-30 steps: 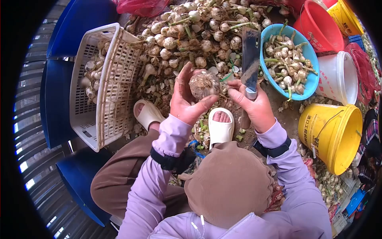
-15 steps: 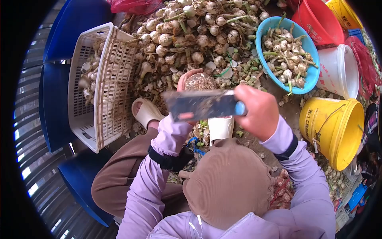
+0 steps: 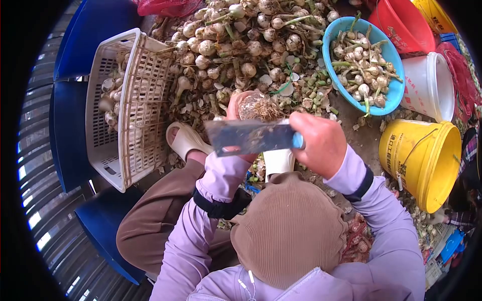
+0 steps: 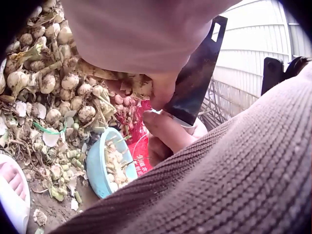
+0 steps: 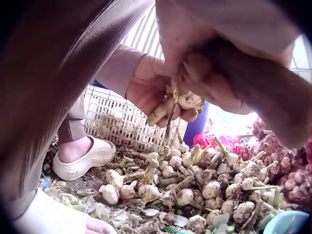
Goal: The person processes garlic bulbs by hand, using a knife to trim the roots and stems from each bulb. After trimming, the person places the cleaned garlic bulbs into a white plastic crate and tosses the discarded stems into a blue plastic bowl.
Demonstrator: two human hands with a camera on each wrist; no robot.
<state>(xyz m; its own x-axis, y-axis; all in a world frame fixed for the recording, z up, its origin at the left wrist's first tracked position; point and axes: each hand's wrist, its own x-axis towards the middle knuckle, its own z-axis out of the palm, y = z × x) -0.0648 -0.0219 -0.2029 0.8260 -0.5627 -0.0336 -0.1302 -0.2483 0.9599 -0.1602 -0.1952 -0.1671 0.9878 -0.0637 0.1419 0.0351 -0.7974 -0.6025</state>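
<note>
In the head view my left hand [image 3: 234, 106] grips a garlic bulb [image 3: 254, 107], its brown root tuft toward the camera. The bulb also shows in the right wrist view, pale garlic [image 5: 191, 101] with a thick cut stem [image 5: 157, 115] below my left fingers. My right hand [image 3: 322, 143] holds a cleaver [image 3: 251, 139] by its handle. The broad dark, dirt-smeared blade lies level across the head view, its upper edge right at the roots, hiding most of my left palm. In the left wrist view the cleaver blade [image 4: 199, 73] rises beside both hands.
A garlic heap [image 3: 236, 45] spreads ahead, with trimmings around the sandals. A white crate [image 3: 131, 110] with bulbs stands left. On the right are a blue basin [image 3: 329, 70] of garlic, a red bucket [image 3: 401, 30], a white bucket [image 3: 427, 85] and a yellow bucket [image 3: 409, 150].
My right hand has swung the cleaver from pointing forward to lying level over my left hand, its fingers leaving the bulb. The bulb has turned, bringing its roots into view.
</note>
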